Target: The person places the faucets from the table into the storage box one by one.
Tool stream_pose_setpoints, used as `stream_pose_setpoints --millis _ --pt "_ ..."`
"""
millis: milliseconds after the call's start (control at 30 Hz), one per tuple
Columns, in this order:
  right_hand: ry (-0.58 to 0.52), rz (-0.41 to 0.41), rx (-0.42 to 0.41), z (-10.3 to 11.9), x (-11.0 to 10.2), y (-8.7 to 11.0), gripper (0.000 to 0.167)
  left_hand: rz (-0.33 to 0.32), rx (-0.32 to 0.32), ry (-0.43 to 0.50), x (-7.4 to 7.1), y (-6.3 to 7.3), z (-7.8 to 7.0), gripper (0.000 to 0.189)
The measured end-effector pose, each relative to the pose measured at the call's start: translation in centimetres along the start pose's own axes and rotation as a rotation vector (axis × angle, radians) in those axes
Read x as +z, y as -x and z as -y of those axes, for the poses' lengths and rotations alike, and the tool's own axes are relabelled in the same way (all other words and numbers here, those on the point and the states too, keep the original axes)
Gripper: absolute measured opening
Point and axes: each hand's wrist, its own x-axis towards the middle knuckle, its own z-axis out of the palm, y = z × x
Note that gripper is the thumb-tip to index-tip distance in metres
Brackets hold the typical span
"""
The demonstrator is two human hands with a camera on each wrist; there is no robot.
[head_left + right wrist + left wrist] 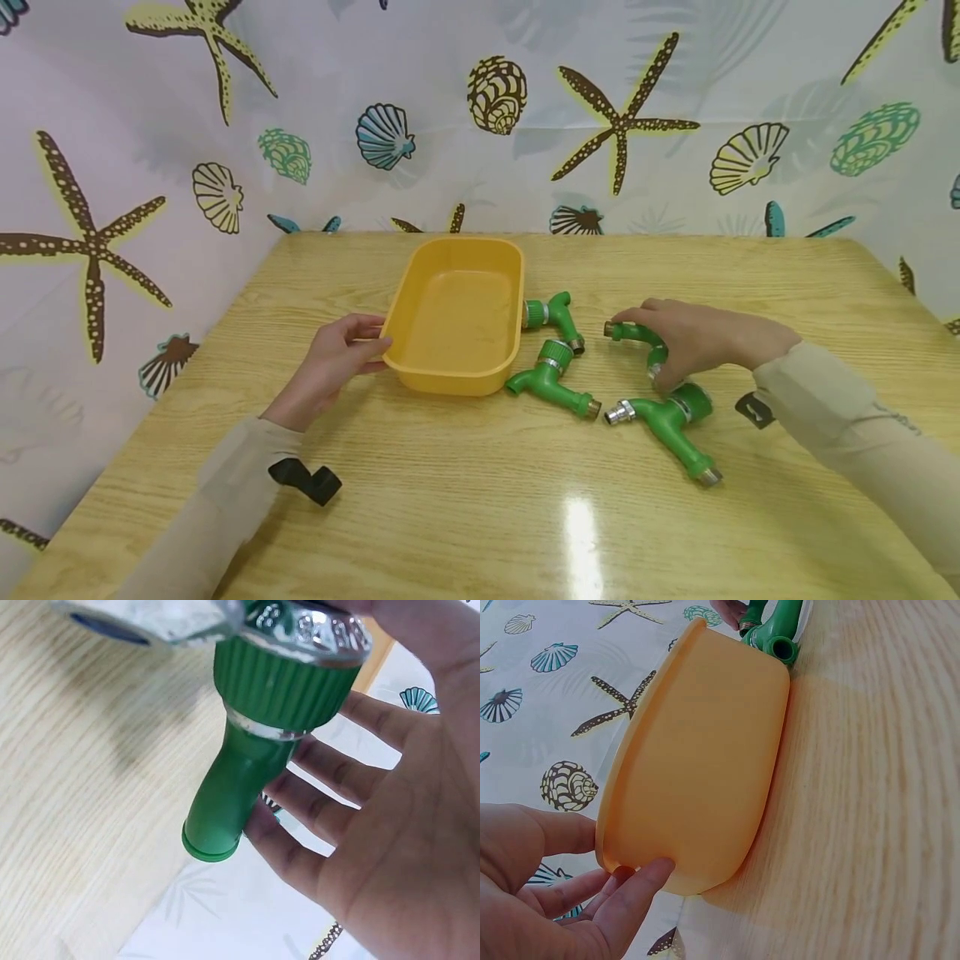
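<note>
A yellow rectangular plastic basin point(457, 317) sits on the table, its inside bare. My left hand point(333, 358) pinches the near-left rim of the basin, and in the left wrist view a fingertip presses the basin's outer wall point(697, 765). To the right, my right hand point(693, 333) holds a green faucet point(289, 686) with a ribbed collar and a metal handle. The thumb lies near the metal cap and the other fingers reach behind the body. From the head view, this hand hides part of the faucet.
Two green faucets lie by the basin's right side, one farther back point(558, 315) and one nearer point(551, 379). Another green faucet point(671, 429) with a metal spout lies just below my right hand. Behind the wooden table point(450, 500) hangs a shell-patterned cloth point(435, 75).
</note>
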Motion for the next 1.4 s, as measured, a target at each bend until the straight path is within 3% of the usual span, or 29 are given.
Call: stream_pose_setpoints --millis 333,967,1400 --pt "0.011 -0.053 0.009 0.1 -1.8 0.7 0.084 -0.002 0.003 -0.008 -0.2 -0.2 -0.1 0.045" --pt "0.041 -0.082 0.029 0.0 -3.5 2.2 0.082 0.009 0.046 -0.024 0.0 -0.3 -0.4 0.045" --pt "0.021 -0.095 0.028 0.8 -4.2 2.2 0.083 -0.008 -0.009 -0.047 0.0 -0.3 0.1 0.044"
